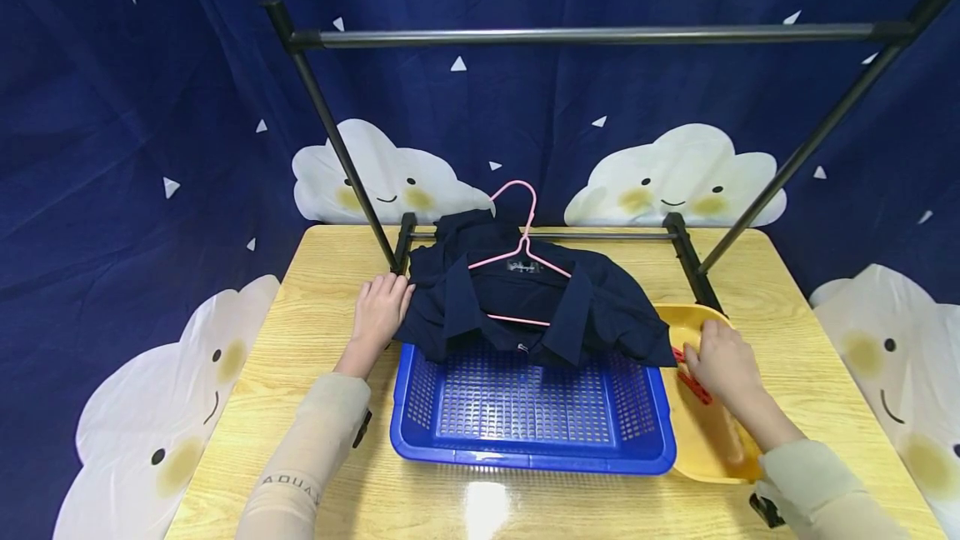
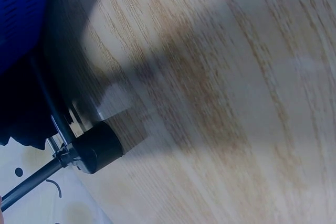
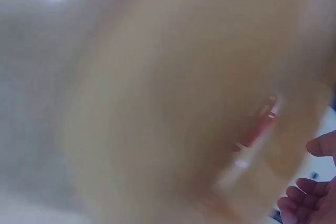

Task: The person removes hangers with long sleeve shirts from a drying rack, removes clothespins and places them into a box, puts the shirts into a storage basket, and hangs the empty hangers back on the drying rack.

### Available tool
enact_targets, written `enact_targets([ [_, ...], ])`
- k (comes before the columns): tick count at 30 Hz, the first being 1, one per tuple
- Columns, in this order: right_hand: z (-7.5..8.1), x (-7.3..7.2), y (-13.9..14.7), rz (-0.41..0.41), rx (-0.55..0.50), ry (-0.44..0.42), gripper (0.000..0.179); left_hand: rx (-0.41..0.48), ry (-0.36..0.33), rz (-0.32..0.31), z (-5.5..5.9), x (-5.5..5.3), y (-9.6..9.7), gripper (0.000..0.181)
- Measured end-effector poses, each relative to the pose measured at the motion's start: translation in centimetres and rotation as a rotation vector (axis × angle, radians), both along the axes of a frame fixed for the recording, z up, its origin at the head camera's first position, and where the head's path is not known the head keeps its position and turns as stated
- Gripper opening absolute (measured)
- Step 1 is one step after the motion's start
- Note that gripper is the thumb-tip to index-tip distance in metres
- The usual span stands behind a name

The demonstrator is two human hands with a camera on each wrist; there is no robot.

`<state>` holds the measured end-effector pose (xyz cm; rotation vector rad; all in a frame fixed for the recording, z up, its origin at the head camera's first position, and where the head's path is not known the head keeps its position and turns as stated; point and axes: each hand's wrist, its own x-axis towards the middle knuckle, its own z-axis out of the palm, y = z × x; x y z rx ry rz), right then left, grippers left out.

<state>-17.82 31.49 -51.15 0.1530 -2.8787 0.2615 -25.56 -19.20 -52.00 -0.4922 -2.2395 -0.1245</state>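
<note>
One navy collared fabric shirt (image 1: pixel 517 297) lies across the rectangular blue plastic basket (image 1: pixel 532 462), probably light and floppy; I'd grab its slim pink hanger (image 1: pixel 526 247). Left hand (image 1: pixel 381 307) near it, can't tell if pinching; right hand's (image 1: pixel 723 365) thumb and fingers apart.

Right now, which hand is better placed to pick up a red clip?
Probably the right hand: it is over the yellow tray, near a red clip, while the left hand is across the blue basket.

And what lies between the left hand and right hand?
In the head view: the dark shirt with the pink hanger, overlapping the blue basket's far end, then something red in the yellow basin, beside the right hand.
</note>
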Motion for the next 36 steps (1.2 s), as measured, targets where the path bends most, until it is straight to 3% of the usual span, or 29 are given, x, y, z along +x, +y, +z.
enact_targets([
  [8,5.4,-2.2,-1.8,0.051,-0.080,0.152,0.036,-0.009,0.017,0.016,-0.1,0.0,0.0,0.034],
  [14,7.5,-2.8,-4.7,0.121,-0.086,0.214,0.032,-0.006,-0.002,0.007,-0.1,0.0,0.0,0.027],
  [26,7.3,-3.9,-9.2,0.332,-0.058,0.210,0.030,-0.017,-0.021,0.017,0.0,0.1,0.0,0.028],
  [36,6.4,-4.1,-10.7,0.407,0.010,0.171,0.031,-0.022,-0.036,0.021,0.1,0.2,0.0,0.030],
])
